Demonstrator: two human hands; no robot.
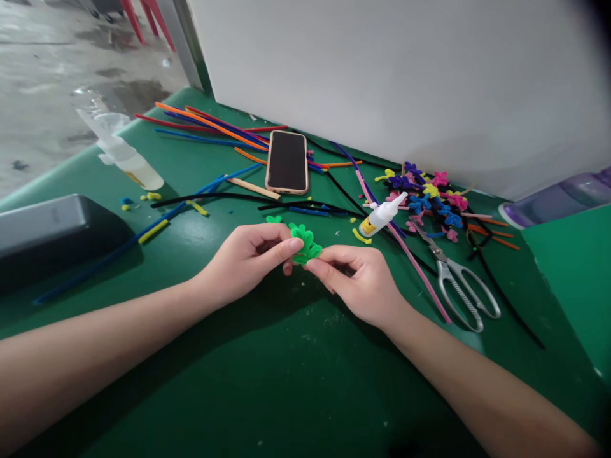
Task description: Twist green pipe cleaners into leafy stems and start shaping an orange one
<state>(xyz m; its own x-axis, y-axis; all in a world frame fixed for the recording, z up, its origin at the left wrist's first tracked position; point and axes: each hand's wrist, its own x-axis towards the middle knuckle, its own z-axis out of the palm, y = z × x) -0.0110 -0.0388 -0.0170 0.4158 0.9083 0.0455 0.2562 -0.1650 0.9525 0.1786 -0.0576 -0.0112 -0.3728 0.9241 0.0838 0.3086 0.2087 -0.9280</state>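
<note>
Between my two hands is a bright green pipe cleaner (305,245), bent into a cluster of small loops. My left hand (251,257) pinches it between thumb and fingers from the left side. From the right, my right hand (360,277) grips its lower edge with thumb and forefinger. Part of the green piece is hidden behind the fingers. A small white glue bottle (379,218) with a yellow label lies just beyond my right hand. Farther right are silver-handled scissors (461,280), apart from both hands.
A phone (287,162) lies among loose coloured pipe cleaners (214,124) on the green table (296,381). Twisted pipe cleaner flowers (432,197) are heaped at back right. A clear bottle (126,156) stands left, behind a dark box (52,235). A white wall (382,76) borders the back.
</note>
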